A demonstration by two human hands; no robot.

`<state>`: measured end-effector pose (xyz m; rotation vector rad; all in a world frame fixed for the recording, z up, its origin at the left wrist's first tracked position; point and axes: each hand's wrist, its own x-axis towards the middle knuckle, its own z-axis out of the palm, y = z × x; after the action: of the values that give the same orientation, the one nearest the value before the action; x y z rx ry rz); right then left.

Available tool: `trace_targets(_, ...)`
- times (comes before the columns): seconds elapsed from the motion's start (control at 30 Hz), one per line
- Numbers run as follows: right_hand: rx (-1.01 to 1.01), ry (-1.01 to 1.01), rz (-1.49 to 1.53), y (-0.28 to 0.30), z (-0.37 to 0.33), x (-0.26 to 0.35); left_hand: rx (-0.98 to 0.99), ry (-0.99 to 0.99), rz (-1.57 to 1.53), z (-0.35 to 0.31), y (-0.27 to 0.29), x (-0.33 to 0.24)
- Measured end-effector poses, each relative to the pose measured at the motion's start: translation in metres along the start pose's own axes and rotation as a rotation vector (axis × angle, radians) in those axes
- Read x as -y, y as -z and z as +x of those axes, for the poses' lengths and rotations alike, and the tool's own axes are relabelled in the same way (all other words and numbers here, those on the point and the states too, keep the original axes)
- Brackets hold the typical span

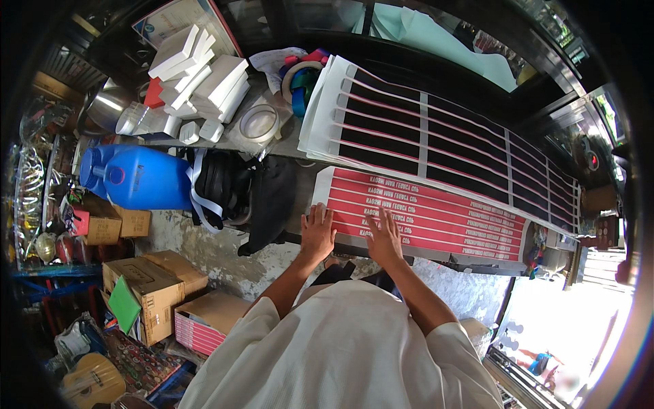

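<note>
A long red printed sheet (436,217) with thin white lines and rows of pale lettering lies along the front of the bench. My left hand (317,230) rests flat near its left end, fingers stretched out. To the right of it, my right hand (385,237) is laid palm down on the red print with its fingers apart. Neither hand grips anything. Just behind is a stack of long white sheets (332,112) with black panels and pinkish stripes; its front edge runs along the back of the red sheet.
Stacked white boxes (225,82) and a roll of tape (259,123) sit at the back left. A blue jerrycan (146,177) and a black bag (221,180) stand left of the sheets. Cardboard boxes (160,307) are low at left. Bright daylight enters at the right.
</note>
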<state>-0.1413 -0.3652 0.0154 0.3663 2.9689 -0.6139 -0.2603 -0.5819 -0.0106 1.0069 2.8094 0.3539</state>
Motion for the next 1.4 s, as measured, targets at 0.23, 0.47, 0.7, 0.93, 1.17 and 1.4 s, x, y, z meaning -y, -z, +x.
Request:
trace_targets(0.23, 0.171, 0.161, -0.050, -0.016, 0.015, 0.042, 0.081, -0.019, -0.031, 0.000, 0.001, 0.011)
trace_targets(0.47, 0.253, 0.129, -0.124, -0.014, 0.019, 0.050, -0.037, -0.023, -0.130, 0.010, 0.004, 0.020)
trace_targets(0.7, 0.418, 0.077, -0.213, -0.004, 0.040, 0.069, -0.137, 0.235, -0.224, 0.117, 0.017, 0.067)
trace_targets(0.93, 0.458, 0.016, -0.175, 0.000, 0.047, 0.073, 0.004, 0.355, -0.151, 0.163, 0.020, 0.078)
trace_targets(1.17, 0.456, -0.002, -0.201, -0.005, 0.047, 0.073, -0.049, 0.133, -0.153, 0.072, 0.026, 0.048)
trace_targets(1.4, 0.481, -0.031, -0.148, -0.002, 0.049, 0.076, 0.049, 0.172, -0.164, 0.042, 0.017, 0.045)
